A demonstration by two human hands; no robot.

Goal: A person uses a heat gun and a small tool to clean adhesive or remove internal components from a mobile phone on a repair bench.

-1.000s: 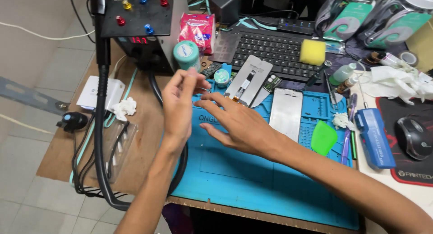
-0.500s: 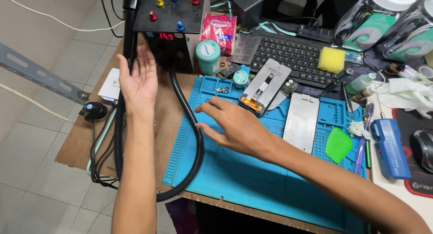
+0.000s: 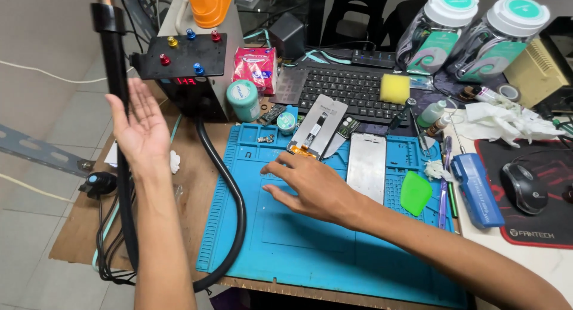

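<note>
A black hose (image 3: pixel 230 184) curls along the edge of my blue mat (image 3: pixel 298 250). A keyboard (image 3: pixel 352 86), a yellow sponge (image 3: pixel 394 88) and a green scraper (image 3: pixel 415 192) sit around it. The top of the black pole (image 3: pixel 113 65) is cut off. My left hand (image 3: pixel 138 126) is open, palm up, just beside the pole. My right hand (image 3: pixel 310 184) lies flat and open on the mat, fingertips right by the opened phone (image 3: pixel 316 128), holding nothing.

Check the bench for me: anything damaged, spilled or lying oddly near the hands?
Nothing spilled. The opened phone lies tilted, half off the top edge of the blue mat, insides exposed, with the right hand just below it. Crumpled tissues are heaped by the mouse. The left hand is open beside the black hose.
</note>
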